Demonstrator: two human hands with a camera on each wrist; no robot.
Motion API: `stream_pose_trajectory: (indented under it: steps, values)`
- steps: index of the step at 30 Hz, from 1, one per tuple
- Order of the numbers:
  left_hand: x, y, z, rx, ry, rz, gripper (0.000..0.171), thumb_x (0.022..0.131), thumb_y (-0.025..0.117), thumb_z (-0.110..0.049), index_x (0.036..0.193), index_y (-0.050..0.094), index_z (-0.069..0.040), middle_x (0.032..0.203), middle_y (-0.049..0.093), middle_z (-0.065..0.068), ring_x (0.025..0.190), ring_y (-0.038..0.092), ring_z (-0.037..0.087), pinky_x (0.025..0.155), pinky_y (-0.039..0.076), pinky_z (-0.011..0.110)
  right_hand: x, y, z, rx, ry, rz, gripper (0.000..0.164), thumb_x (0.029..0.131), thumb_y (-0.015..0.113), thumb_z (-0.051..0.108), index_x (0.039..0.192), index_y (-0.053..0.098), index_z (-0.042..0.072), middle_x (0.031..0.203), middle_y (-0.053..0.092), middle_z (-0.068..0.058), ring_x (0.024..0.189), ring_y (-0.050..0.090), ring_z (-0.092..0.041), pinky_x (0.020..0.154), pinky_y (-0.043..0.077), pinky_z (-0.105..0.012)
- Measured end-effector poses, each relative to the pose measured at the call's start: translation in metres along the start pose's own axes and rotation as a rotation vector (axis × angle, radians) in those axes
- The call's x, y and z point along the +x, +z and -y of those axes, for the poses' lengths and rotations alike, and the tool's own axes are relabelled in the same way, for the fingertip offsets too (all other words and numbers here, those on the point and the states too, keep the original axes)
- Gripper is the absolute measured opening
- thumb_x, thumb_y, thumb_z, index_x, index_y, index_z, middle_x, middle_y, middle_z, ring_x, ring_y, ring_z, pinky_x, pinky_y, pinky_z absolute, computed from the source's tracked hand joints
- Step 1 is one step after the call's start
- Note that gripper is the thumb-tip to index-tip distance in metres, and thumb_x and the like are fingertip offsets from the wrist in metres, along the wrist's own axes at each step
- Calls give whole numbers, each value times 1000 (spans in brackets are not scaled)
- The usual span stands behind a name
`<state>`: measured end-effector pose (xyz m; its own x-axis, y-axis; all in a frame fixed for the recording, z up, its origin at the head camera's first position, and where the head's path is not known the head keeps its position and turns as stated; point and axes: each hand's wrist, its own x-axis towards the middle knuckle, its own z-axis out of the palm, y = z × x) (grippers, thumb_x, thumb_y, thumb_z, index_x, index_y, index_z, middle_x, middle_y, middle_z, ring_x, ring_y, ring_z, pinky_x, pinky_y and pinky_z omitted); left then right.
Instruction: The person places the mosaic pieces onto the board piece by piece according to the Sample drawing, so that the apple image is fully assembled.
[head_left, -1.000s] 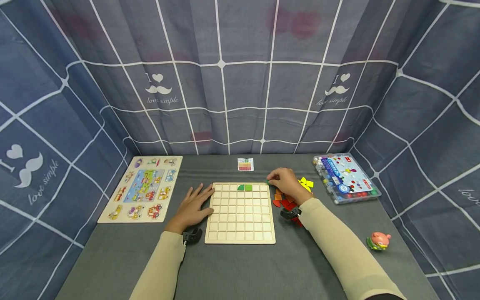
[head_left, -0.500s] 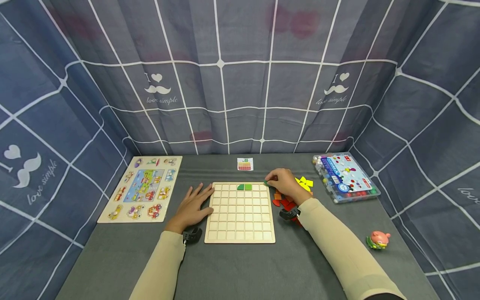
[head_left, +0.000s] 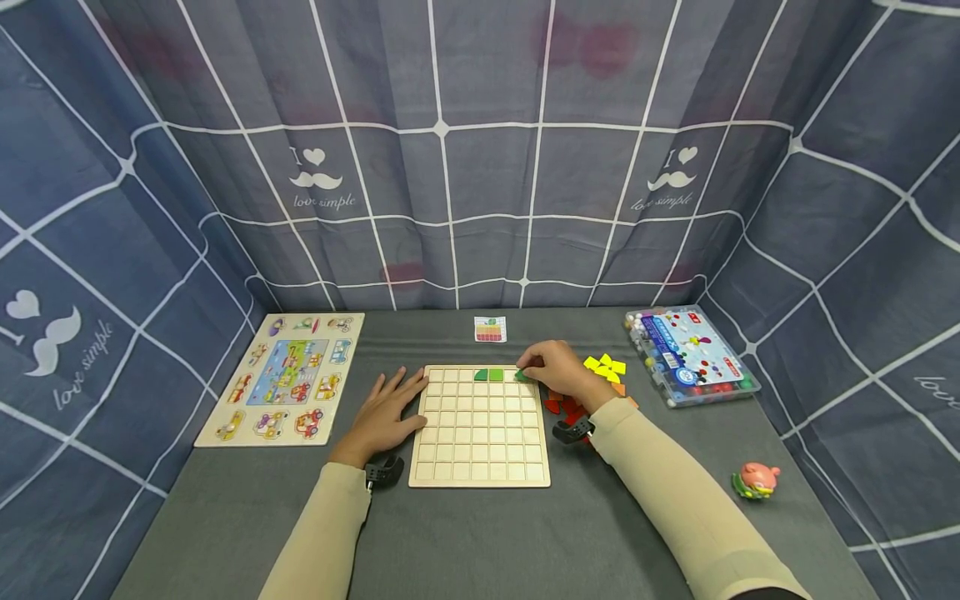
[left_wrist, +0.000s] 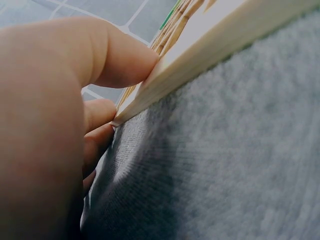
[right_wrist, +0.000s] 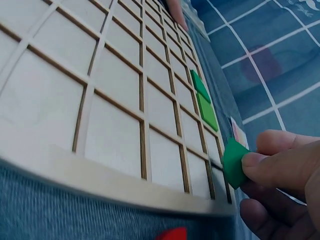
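Note:
A wooden grid board [head_left: 480, 433] lies flat on the table. In its top row sit a dark green quarter-round tile [head_left: 482, 376] and a light green square tile [head_left: 497, 376]. My right hand [head_left: 558, 367] pinches another dark green quarter-round tile [right_wrist: 234, 162] between thumb and fingers, just over the board's top right corner. My left hand [head_left: 386, 417] rests at the board's left side with fingers spread. In the left wrist view its thumb [left_wrist: 130, 60] touches the board's edge [left_wrist: 185, 70].
Red and orange tiles [head_left: 567, 408] and yellow tiles [head_left: 606, 367] lie right of the board. A small pattern card [head_left: 491, 329] lies behind it. A picture puzzle board [head_left: 281, 383] is at left; a bead box [head_left: 690, 354] and a pink toy [head_left: 757, 481] are at right.
My right hand has moved left with the green quarter-round tile, from beside the board's top right corner to above it. The left hand stays in place.

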<state>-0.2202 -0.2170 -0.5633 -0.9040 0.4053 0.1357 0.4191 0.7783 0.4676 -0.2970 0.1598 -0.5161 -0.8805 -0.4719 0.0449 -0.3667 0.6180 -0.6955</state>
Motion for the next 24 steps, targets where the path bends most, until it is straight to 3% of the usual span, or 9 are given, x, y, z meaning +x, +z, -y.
stream_pose_trajectory:
  steps: [11,18,24]
  values:
    - [0,-2,-1,1,-14,16,76,96,68,-36,164,41,-16,170,30,0,158,17,31,127,-2,53,11,11,18,-43,-91,78,7,96,78,10,99,83,14,98,76,7,93,67,-12,83,57,-36]
    - [1,-2,-1,9,-11,10,77,95,68,-36,165,41,-17,170,31,0,158,17,31,127,-2,54,19,16,24,-35,-154,129,8,95,79,6,96,82,13,92,74,11,87,66,-10,82,57,-35]
    - [1,-2,-1,7,-10,13,77,95,68,-37,165,41,-17,170,31,0,158,17,31,127,-2,53,24,20,26,4,-136,162,11,95,77,2,97,82,11,89,75,5,81,68,-10,78,58,-32]
